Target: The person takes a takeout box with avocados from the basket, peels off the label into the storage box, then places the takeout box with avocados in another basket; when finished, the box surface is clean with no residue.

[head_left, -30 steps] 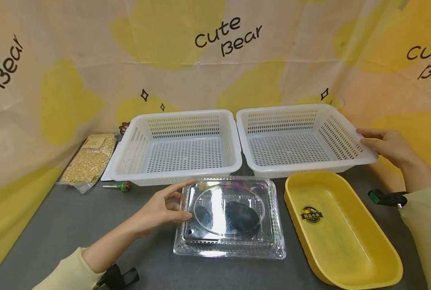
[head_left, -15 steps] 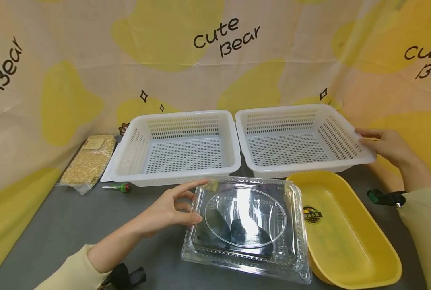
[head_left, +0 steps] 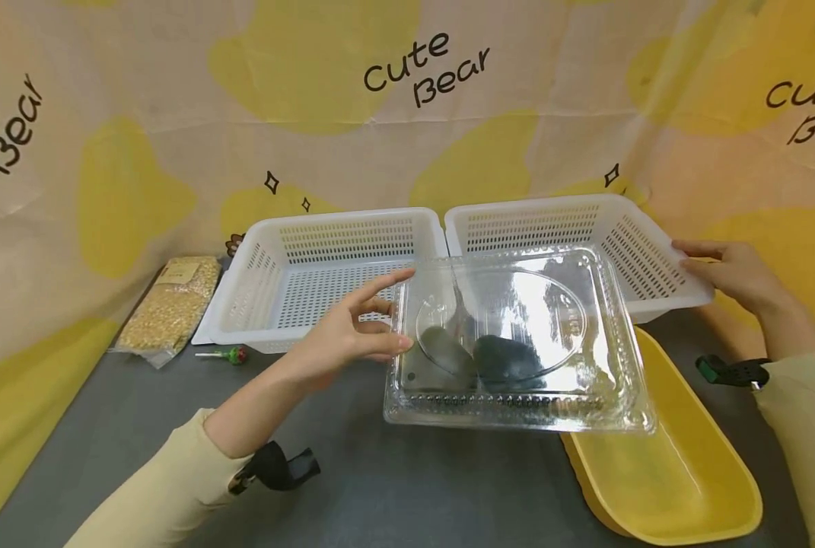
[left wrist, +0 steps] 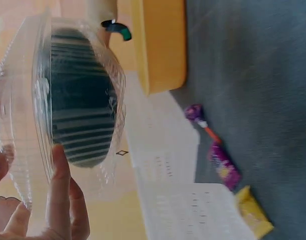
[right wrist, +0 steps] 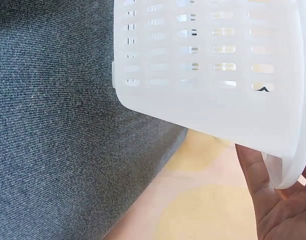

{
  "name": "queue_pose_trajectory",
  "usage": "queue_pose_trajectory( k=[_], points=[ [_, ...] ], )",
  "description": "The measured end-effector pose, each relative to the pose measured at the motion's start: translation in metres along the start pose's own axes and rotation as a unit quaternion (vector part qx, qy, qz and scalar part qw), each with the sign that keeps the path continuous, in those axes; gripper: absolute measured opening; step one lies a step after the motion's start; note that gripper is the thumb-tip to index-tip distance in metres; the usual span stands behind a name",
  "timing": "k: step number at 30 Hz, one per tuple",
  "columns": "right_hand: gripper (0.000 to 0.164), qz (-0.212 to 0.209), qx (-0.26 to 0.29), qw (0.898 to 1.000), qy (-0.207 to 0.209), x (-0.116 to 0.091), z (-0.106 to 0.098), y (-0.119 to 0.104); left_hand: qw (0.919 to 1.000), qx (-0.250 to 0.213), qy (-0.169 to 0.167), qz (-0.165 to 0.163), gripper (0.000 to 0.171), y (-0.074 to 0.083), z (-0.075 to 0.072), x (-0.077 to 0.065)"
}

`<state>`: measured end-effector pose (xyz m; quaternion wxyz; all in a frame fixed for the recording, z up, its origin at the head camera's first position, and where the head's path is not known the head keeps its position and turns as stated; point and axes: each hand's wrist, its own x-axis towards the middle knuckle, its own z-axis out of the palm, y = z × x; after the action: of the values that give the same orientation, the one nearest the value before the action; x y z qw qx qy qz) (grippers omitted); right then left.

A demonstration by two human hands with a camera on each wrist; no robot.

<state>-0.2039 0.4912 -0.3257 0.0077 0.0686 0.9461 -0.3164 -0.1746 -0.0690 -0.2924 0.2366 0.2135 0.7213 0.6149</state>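
My left hand (head_left: 345, 335) grips the left edge of a clear plastic clamshell box (head_left: 551, 304), thumb and fingers on its rim. The box is held above the table, overlapping the front of the right white basket (head_left: 684, 293) and part of the yellow tray (head_left: 588, 479) in the head view. Inside the box lie two dark green rounded things; one, a large dark green oval (left wrist: 82, 100), fills its bottom in the left wrist view. At the far right, my right hand (head_left: 736, 281) holds the right basket's rim, with fingers and thumb around the edge (right wrist: 293, 175).
Beside that basket stands a second white basket (head_left: 342, 219), against the patterned cloth. A bag of yellow kernels (head_left: 170, 304) and a red-and-green lollipop (head_left: 232, 355) lie left. The left wrist view also shows a purple lollipop (left wrist: 194, 112), a purple packet (left wrist: 224, 165) and a yellow packet (left wrist: 253, 212).
My left hand has lifted the clear box off the table and carried it right and up toward the right basket. My right hand has stayed at the basket's rim.
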Motion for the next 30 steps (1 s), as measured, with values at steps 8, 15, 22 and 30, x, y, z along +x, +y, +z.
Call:
queue_pose_trajectory(
  k=[8, 15, 22, 30],
  points=[
    [0.055, -0.005, 0.006, 1.0, 0.0, -0.001, -0.001, 0.001, 0.9972, -0.015, 0.066, 0.032, 0.078, 0.025, 0.009, 0.047],
    [0.061, 0.003, -0.017, 1.0, -0.008, -0.002, -0.001, -0.003, 0.9923, -0.05, 0.105, 0.042, 0.077, 0.035, 0.014, 0.087],
    [0.063, 0.016, -0.015, 1.0, -0.02, -0.003, 0.0, -0.005, 0.9872, -0.077, 0.13, 0.051, 0.079, 0.03, 0.023, 0.116],
    [0.061, 0.01, 0.016, 1.0, -0.006, -0.004, 0.002, -0.006, 0.9874, -0.057, 0.143, 0.036, 0.078, 0.021, 0.046, 0.143]
  ],
)
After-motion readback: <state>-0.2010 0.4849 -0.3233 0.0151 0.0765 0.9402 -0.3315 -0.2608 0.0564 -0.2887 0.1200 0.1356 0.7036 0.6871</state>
